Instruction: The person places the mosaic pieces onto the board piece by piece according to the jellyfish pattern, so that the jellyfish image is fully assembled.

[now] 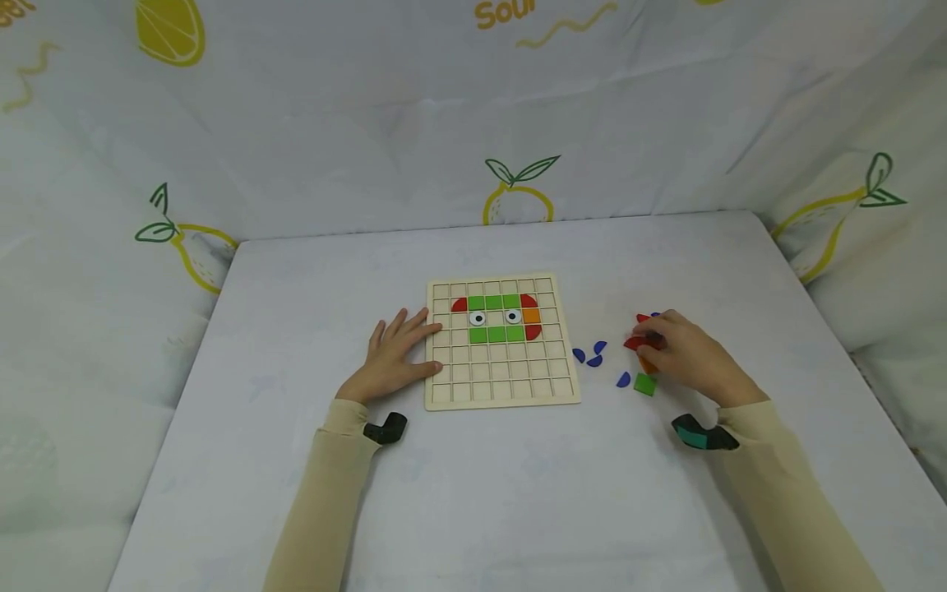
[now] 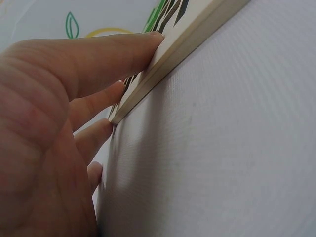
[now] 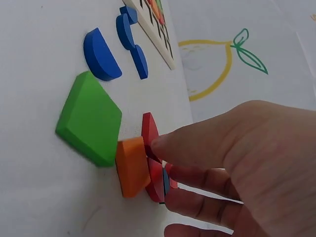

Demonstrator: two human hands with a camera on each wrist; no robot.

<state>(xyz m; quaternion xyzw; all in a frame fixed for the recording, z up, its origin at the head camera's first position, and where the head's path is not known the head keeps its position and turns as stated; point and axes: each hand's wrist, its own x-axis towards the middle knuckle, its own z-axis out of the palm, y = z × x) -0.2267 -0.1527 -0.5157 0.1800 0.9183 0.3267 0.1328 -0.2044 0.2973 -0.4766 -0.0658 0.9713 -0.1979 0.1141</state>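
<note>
On white worktop (image 1: 481, 493), gridded board (image 1: 503, 393) holding green tiles (image 1: 494, 302), red tiles (image 1: 533, 332), orange tile (image 1: 531, 316) and eye discs (image 1: 477, 318), left hand (image 1: 392, 356) spread at its left edge, red piece (image 1: 634, 342) right of board, pinched in right grip (image 1: 688, 356), tip and long axis toward board.

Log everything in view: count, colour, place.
Table: one, white, centre
Backdrop: one, printed white, behind
Grid board: one, pale, on table
Green tiles: six, green, on board
Eye tiles: two, white, on board
Red pieces: three, red, on board
Orange tile: one, orange, on board
Semicircles: four, blue, right of board
Loose tile: one, green, beside semicircles
Loose block: one, orange, beside loose tile
Loose reds: several, red, beside loose block
Half-hidden piece: one, blue, among loose reds
Wrist devices: two, mostly black, wrists
Sleeves: two, beige, arms
Left hand: one, board's left edge
Right hand: one, at loose reds
</note>
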